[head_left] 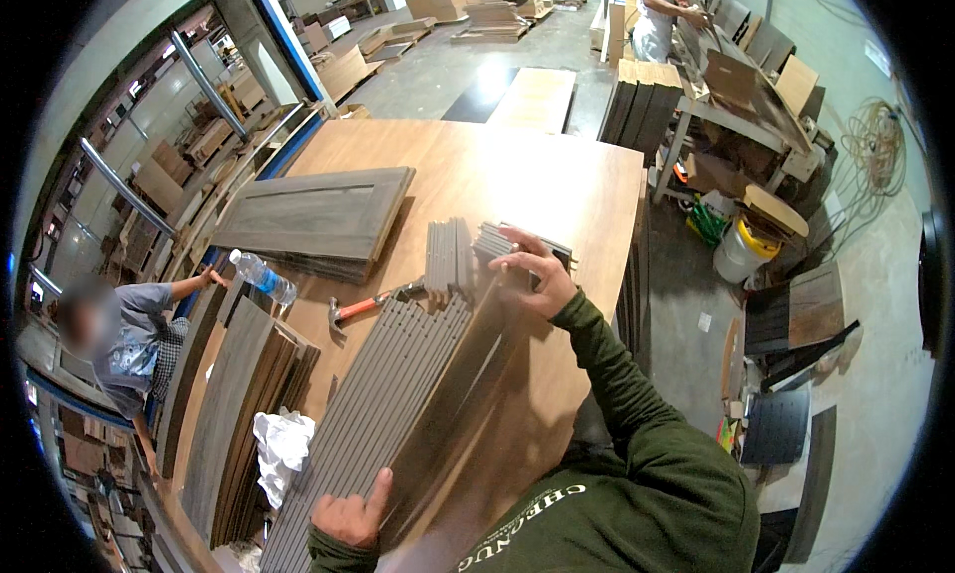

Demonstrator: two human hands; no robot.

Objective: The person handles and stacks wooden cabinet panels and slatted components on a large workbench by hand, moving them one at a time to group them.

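Note:
A long brown wooden board [435, 429] stands tilted on edge, lengthwise before me, against a row of grey grooved strips [363, 399]. My left hand [350, 515] is at its near end, thumb along the board and fingers bent over the edge by the strips. At the far end my right hand [537, 273] curls its fingers and thumb around the board's corner. Short grey strips [450, 255] lie beyond, close to my right hand. A claw hammer [366, 304] with an orange and black handle rests left of the grooved strips.
Grey framed panels [308, 215] are stacked on the table [477, 155]. A water bottle [264, 278], crumpled white paper [283, 454] and stacked boards [239, 404] lie left. One person [134, 334] stands there, another [657, 21] works far right. A bucket [744, 250] stands on the right floor.

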